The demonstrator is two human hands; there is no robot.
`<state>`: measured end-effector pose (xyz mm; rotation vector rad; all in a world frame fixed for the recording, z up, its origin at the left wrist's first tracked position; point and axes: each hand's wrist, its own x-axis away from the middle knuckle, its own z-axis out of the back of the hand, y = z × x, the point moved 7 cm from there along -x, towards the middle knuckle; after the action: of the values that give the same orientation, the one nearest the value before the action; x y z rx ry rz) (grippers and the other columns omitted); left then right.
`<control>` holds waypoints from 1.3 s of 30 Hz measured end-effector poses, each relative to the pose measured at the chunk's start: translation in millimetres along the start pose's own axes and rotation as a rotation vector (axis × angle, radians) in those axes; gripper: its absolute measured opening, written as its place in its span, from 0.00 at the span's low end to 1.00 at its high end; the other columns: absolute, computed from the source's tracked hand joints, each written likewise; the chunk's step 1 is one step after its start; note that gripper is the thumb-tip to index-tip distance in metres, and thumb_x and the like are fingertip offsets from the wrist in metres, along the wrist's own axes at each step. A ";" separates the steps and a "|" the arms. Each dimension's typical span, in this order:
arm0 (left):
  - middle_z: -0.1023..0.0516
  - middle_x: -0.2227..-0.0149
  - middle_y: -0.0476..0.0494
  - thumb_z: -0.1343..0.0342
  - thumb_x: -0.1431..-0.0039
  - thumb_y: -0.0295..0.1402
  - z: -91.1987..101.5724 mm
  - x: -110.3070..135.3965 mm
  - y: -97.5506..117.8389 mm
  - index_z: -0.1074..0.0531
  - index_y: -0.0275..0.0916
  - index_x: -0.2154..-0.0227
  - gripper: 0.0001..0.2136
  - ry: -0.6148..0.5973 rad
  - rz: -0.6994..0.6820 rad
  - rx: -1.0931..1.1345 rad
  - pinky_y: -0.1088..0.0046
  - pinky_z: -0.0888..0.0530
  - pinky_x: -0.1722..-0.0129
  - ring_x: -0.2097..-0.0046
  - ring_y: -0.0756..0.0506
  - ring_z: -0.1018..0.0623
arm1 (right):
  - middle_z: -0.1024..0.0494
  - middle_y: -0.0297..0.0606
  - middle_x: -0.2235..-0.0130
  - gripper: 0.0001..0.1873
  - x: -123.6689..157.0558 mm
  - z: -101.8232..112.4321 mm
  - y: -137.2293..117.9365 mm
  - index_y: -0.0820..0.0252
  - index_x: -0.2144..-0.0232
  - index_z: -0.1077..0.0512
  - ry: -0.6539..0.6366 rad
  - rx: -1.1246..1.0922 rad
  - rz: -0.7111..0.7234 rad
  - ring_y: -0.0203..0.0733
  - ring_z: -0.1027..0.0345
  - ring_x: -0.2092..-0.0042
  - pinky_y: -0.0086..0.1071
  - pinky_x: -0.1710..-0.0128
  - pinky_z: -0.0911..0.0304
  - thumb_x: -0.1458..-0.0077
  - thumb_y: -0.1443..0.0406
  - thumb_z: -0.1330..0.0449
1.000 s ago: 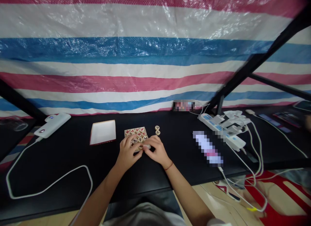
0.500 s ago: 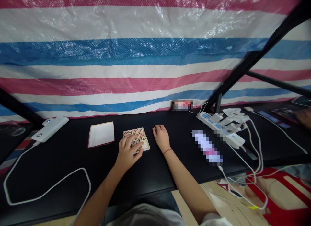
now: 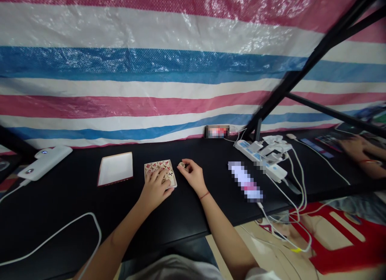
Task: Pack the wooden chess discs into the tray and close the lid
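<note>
A shallow white box (image 3: 174, 182) holds several round Chinese chess pieces (image 3: 166, 163) with red and black characters. My left hand (image 3: 155, 188) lies over the near part of the box, its fingers spread on the pieces and covering some of them. Just right of the box, my right hand (image 3: 194, 174) pinches a single chess piece (image 3: 182, 165) between thumb and fingers, close above the black table. An open box lid (image 3: 116, 168), white inside with a dark red edge, lies to the left.
A white device (image 3: 45, 163) with a cable is at the far left. To the right are a blurred-out phone (image 3: 245, 181) and a power strip (image 3: 276, 171) with tangled white cables. Another person's hands (image 3: 358, 149) show at the far right. A striped sheet (image 3: 135, 107) hangs behind.
The camera view has turned right. My right hand has come nearer the box, and a chess piece now shows in its fingers. My left hand stays over the pieces, fingers flatter.
</note>
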<state>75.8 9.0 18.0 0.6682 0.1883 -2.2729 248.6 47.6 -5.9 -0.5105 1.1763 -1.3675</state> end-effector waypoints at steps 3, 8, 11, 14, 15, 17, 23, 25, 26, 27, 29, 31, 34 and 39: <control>0.26 0.48 0.40 0.42 0.45 0.36 7.4 -1.4 1.2 0.24 0.42 0.68 0.05 0.014 -0.002 0.028 0.53 0.35 0.47 0.46 0.35 0.31 | 0.32 0.28 0.77 0.19 6.4 -3.6 -4.9 0.58 0.63 0.26 -0.036 -0.115 -0.023 0.32 0.44 0.77 0.28 0.75 0.41 0.52 0.53 0.35; 0.23 0.54 0.41 0.44 0.43 0.35 22.3 -2.0 -12.1 0.25 0.42 0.62 0.07 0.103 0.159 0.138 0.60 0.34 0.50 0.51 0.40 0.27 | 0.40 0.25 0.79 0.16 14.3 -13.2 -15.8 0.57 0.65 0.26 -0.096 -0.207 -0.004 0.32 0.47 0.77 0.28 0.75 0.45 0.53 0.54 0.34; 0.22 0.55 0.42 0.47 0.39 0.34 17.5 -4.0 -14.7 0.28 0.43 0.53 0.12 0.078 0.145 0.195 0.64 0.32 0.51 0.53 0.42 0.25 | 0.39 0.26 0.80 0.15 16.7 -21.3 -16.9 0.57 0.67 0.25 -0.144 -0.287 -0.033 0.32 0.48 0.77 0.28 0.75 0.45 0.54 0.54 0.33; 0.22 0.53 0.43 0.48 0.37 0.35 10.4 -7.3 -13.5 0.32 0.44 0.48 0.14 0.046 0.099 0.287 0.65 0.31 0.50 0.52 0.44 0.24 | 0.34 0.28 0.79 0.15 18.5 -29.0 -15.9 0.57 0.69 0.25 -0.195 -0.385 -0.088 0.32 0.45 0.77 0.29 0.76 0.44 0.54 0.54 0.33; 0.22 0.53 0.44 0.48 0.36 0.35 9.4 -8.5 -13.9 0.32 0.44 0.49 0.14 0.047 0.100 0.314 0.66 0.30 0.51 0.53 0.44 0.24 | 0.33 0.29 0.78 0.15 18.8 -30.9 -15.7 0.57 0.69 0.25 -0.208 -0.418 -0.104 0.32 0.44 0.77 0.29 0.76 0.43 0.54 0.54 0.33; 0.21 0.55 0.44 0.49 0.36 0.35 8.9 -11.1 -15.5 0.31 0.44 0.51 0.12 0.047 0.119 0.349 0.67 0.29 0.52 0.54 0.45 0.23 | 0.30 0.31 0.77 0.15 19.1 -33.4 -15.6 0.57 0.69 0.25 -0.224 -0.478 -0.124 0.33 0.41 0.76 0.29 0.75 0.42 0.55 0.54 0.32; 0.23 0.57 0.45 0.48 0.36 0.35 5.5 -18.3 -21.9 0.30 0.42 0.57 0.07 -0.013 0.180 0.443 0.70 0.28 0.55 0.55 0.46 0.24 | 0.22 0.36 0.71 0.15 18.5 -34.7 -14.3 0.58 0.69 0.23 -0.263 -0.529 -0.145 0.37 0.32 0.72 0.32 0.70 0.34 0.55 0.54 0.31; 0.23 0.60 0.46 0.49 0.36 0.36 3.2 -18.6 -24.2 0.31 0.42 0.59 0.07 -0.019 0.192 0.495 0.71 0.28 0.56 0.57 0.47 0.24 | 0.21 0.37 0.70 0.15 18.9 -35.3 -14.0 0.58 0.69 0.22 -0.293 -0.520 -0.154 0.38 0.30 0.70 0.33 0.67 0.33 0.55 0.54 0.31; 0.23 0.61 0.46 0.49 0.36 0.37 2.1 -18.2 -25.4 0.31 0.42 0.61 0.06 -0.020 0.201 0.513 0.71 0.28 0.57 0.58 0.47 0.24 | 0.21 0.37 0.69 0.15 19.0 -35.7 -14.2 0.58 0.69 0.22 -0.307 -0.513 -0.156 0.38 0.29 0.69 0.33 0.67 0.32 0.55 0.54 0.31; 0.24 0.62 0.46 0.50 0.36 0.37 1.0 -17.6 -26.5 0.31 0.42 0.62 0.06 -0.019 0.209 0.527 0.71 0.28 0.58 0.59 0.47 0.24 | 0.20 0.37 0.69 0.15 19.0 -36.0 -14.5 0.58 0.69 0.22 -0.319 -0.509 -0.159 0.38 0.29 0.69 0.33 0.66 0.32 0.55 0.54 0.31; 0.24 0.63 0.47 0.50 0.36 0.38 -0.1 -16.2 -27.7 0.31 0.41 0.63 0.07 -0.013 0.218 0.547 0.71 0.28 0.59 0.60 0.47 0.24 | 0.20 0.37 0.68 0.14 18.6 -36.6 -14.7 0.58 0.69 0.21 -0.334 -0.526 -0.174 0.38 0.28 0.68 0.33 0.64 0.32 0.55 0.55 0.31; 0.24 0.63 0.47 0.50 0.36 0.38 -0.2 -14.9 -28.2 0.31 0.41 0.64 0.07 0.000 0.226 0.561 0.72 0.28 0.60 0.60 0.48 0.24 | 0.19 0.37 0.67 0.14 17.9 -37.6 -13.9 0.57 0.68 0.21 -0.347 -0.572 -0.208 0.39 0.27 0.66 0.33 0.63 0.32 0.56 0.56 0.30; 0.23 0.65 0.49 0.48 0.37 0.37 -0.6 -12.4 -29.8 0.31 0.42 0.65 0.06 0.008 0.259 0.558 0.74 0.27 0.63 0.63 0.49 0.23 | 0.19 0.36 0.69 0.14 16.7 -39.2 -11.1 0.58 0.69 0.22 -0.370 -0.625 -0.265 0.37 0.27 0.68 0.32 0.64 0.32 0.57 0.56 0.30; 0.22 0.59 0.47 0.48 0.37 0.34 3.4 -8.7 -35.1 0.28 0.43 0.58 0.07 0.084 0.256 0.523 0.72 0.26 0.56 0.57 0.48 0.22 | 0.22 0.34 0.74 0.15 11.8 -34.4 -3.8 0.60 0.72 0.22 -0.301 -0.662 -0.319 0.32 0.35 0.75 0.28 0.72 0.37 0.56 0.54 0.31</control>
<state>54.9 38.2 23.2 0.9921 -0.4442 -2.0508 214.9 47.5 -20.2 -1.3747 1.3184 -1.0815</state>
